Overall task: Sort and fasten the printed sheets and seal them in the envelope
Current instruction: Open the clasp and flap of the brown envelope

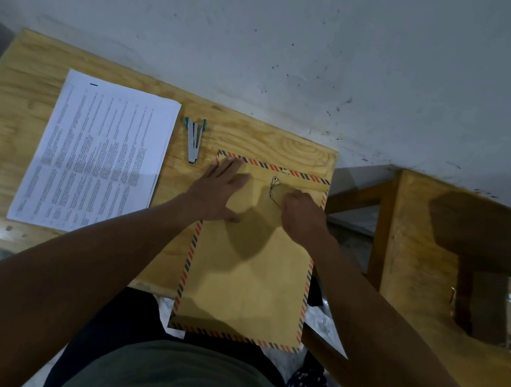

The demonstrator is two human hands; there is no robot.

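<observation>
At the desk's [7,127] right end, hanging off its near edge, the envelope [250,259] is pinned flat by the open left hand [219,192], while its string clasp [272,187] is pinched by the right hand [302,214]. Thin, floppy paper, probably best gripped by the edges. The printed sheets [96,154] and stapler [194,140] are left alongside, nothing blocking.

arms: bare, no sleeves | top: grey-green | legs: dark trousers

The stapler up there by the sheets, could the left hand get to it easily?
Probably yes: the left hand lies flat on the envelope, just below the stapler, with only bare tabletop between.
</observation>
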